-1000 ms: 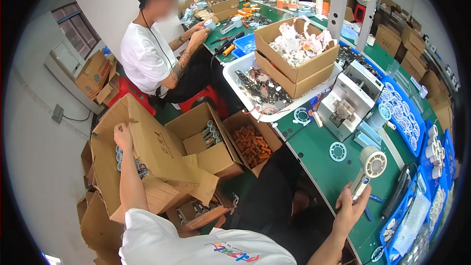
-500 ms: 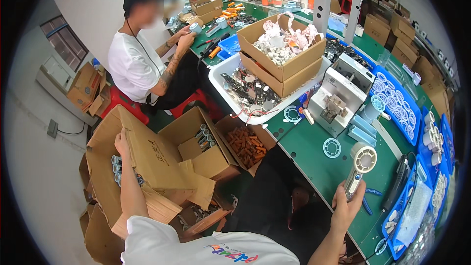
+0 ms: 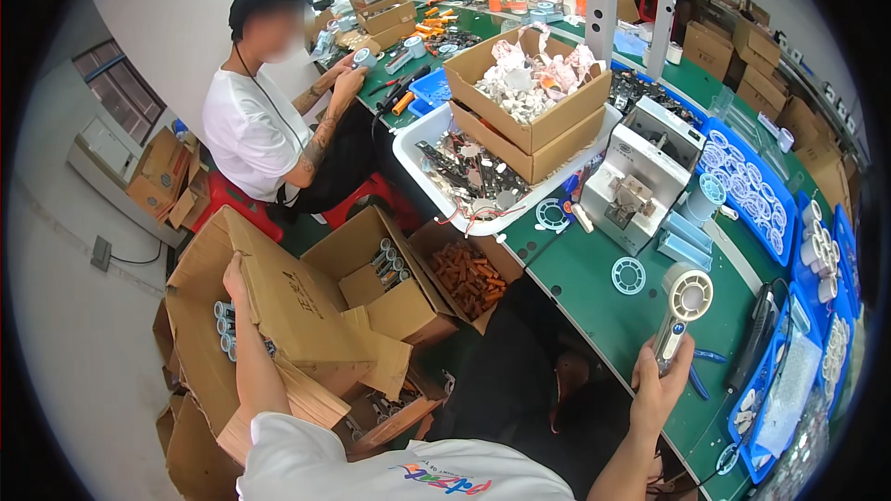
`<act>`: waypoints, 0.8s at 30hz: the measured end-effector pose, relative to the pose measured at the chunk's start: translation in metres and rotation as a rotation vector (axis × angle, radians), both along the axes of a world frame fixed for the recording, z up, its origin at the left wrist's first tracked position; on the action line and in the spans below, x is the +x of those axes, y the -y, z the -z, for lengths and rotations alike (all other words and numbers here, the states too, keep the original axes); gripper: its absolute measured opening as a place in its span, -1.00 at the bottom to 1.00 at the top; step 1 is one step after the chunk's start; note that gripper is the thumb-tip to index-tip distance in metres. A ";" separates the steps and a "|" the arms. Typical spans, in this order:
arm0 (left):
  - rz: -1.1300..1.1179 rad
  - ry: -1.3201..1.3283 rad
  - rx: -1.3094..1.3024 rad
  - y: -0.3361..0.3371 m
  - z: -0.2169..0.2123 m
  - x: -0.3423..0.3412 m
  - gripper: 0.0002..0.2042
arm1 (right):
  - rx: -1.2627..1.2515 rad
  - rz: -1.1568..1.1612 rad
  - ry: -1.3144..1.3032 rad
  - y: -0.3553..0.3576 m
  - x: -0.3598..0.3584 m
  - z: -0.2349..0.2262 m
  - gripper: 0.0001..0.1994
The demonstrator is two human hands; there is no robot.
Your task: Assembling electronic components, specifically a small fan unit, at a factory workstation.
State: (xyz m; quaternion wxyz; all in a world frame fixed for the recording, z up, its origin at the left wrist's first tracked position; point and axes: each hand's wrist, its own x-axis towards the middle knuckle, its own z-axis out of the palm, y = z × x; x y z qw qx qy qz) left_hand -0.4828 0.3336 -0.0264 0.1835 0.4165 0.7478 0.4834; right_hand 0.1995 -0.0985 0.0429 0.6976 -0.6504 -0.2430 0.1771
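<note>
My right hand (image 3: 657, 391) is closed around the handle of a small handheld fan (image 3: 688, 295). The fan is pale, with a round head pointing up, and it hangs over the near edge of the green worktable (image 3: 594, 301). On the left, my left hand (image 3: 237, 284) grips the upper edge of a cardboard box (image 3: 302, 311), its fingers partly hidden by the flap. Several grey and dark fans (image 3: 225, 327) lie inside that box beside my left forearm. Near the right hand, blue-handled pliers (image 3: 698, 384) rest on the table.
A metal bench machine (image 3: 640, 176) stands behind a blue ring (image 3: 628, 276). Blue trays (image 3: 742, 190) of white parts line the right. A white bin (image 3: 441, 209) bears cardboard boxes. Orange parts (image 3: 464, 278) fill a floor box. A co-worker (image 3: 255, 130) sits at far left, holding a fan part.
The view has shifted slightly. My right hand still holds the fan at nearly the same spot, and my left hand keeps its grip on the box edge.
</note>
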 end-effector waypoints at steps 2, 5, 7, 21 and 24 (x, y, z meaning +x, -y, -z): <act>-0.024 0.050 -0.004 -0.002 0.000 0.000 -0.35 | -0.001 0.001 0.008 0.000 0.000 0.000 -0.56; -0.016 0.210 -0.010 -0.001 -0.001 0.004 -0.29 | -0.009 -0.002 0.002 0.000 -0.001 -0.002 -0.57; -0.014 0.265 -0.016 0.003 -0.002 0.010 -0.26 | -0.014 -0.003 0.001 0.000 -0.001 -0.003 -0.57; -0.038 0.315 0.001 0.019 -0.018 0.039 -0.30 | 0.009 0.002 -0.004 -0.001 -0.001 -0.001 -0.57; -0.036 0.313 0.005 0.019 -0.017 0.035 -0.29 | 0.008 -0.004 0.002 0.000 0.000 -0.001 -0.57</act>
